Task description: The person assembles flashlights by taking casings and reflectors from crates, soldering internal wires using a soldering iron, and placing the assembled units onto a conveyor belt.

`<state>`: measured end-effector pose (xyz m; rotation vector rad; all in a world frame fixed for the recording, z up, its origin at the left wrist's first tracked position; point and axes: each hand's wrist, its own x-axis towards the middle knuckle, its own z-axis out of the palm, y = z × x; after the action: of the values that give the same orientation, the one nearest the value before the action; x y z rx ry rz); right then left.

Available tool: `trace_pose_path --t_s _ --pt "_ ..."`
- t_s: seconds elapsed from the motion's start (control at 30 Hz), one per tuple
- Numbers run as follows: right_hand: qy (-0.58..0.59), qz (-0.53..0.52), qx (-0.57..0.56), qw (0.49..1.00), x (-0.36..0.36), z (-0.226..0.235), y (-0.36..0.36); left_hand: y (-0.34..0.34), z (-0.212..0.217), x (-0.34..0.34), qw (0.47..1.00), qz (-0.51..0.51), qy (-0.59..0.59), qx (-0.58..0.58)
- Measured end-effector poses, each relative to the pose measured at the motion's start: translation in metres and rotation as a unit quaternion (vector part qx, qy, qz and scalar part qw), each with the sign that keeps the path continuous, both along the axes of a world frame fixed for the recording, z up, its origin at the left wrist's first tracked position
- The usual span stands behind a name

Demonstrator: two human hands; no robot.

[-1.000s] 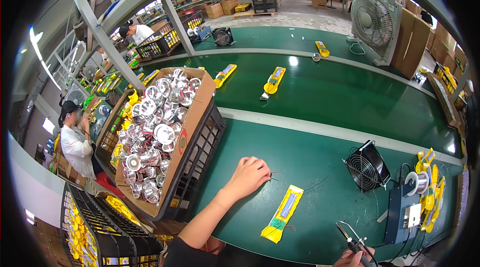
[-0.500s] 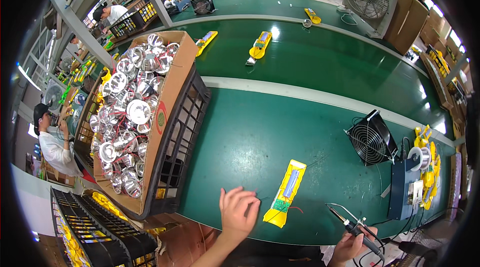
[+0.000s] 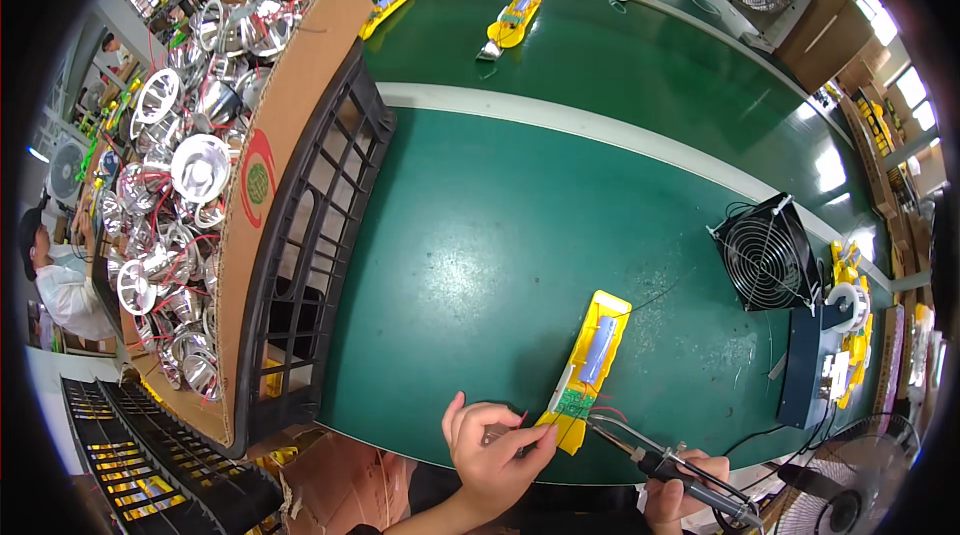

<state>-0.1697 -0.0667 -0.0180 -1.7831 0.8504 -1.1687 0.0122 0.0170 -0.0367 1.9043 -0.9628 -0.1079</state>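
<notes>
A yellow flashlight housing half (image 3: pixel 612 313) lies on the green bench in front of me. It bears a blue cylindrical battery cell (image 3: pixel 598 350) and, nearer me, a small green circuit board (image 3: pixel 573 403) with thin red wires. My right hand (image 3: pixel 690 485) grips a soldering iron (image 3: pixel 655 463) with a thin metal guide tube along it; its tip reaches the board's right edge. At the housing's lower left edge, my left hand (image 3: pixel 497 455) has thumb and forefinger pinched together. What lies between those fingertips is too small to make out. A bit of red wire shows beside the fingers.
At left a cardboard box (image 3: pixel 290 65) of silvery reflector cups sits in a black crate (image 3: pixel 310 245). A black fan (image 3: pixel 765 260), a blue soldering unit (image 3: pixel 805 365) and a solder spool (image 3: pixel 848 307) stand at right. Other yellow housings (image 3: pixel 515 23) lie on the belt beyond.
The soldering iron has moved left and its tip has come to the circuit board. My left hand has moved right to the housing's edge, its fingers pinching. The view has shifted.
</notes>
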Motion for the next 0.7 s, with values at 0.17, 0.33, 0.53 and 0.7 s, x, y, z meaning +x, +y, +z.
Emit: trace_pose_path --t_s 0.17,0.33,0.53,0.7 --pt "0.056 0.037 -0.004 0.998 0.008 0.004 -0.003 0.001 0.000 0.002 1.000 -0.017 -0.005 -0.006" --pt "0.027 -0.004 0.022 0.999 0.018 0.002 0.002 0.001 -0.002 0.004 1.000 -0.018 -0.019 -0.005" --pt "0.032 -0.051 0.019 0.998 0.021 0.004 0.006 0.000 -0.002 0.004 1.000 -0.018 -0.021 0.001" --pt "0.037 -0.107 0.039 0.993 0.029 0.004 0.007 -0.001 -0.003 0.003 1.000 -0.016 -0.025 0.002"
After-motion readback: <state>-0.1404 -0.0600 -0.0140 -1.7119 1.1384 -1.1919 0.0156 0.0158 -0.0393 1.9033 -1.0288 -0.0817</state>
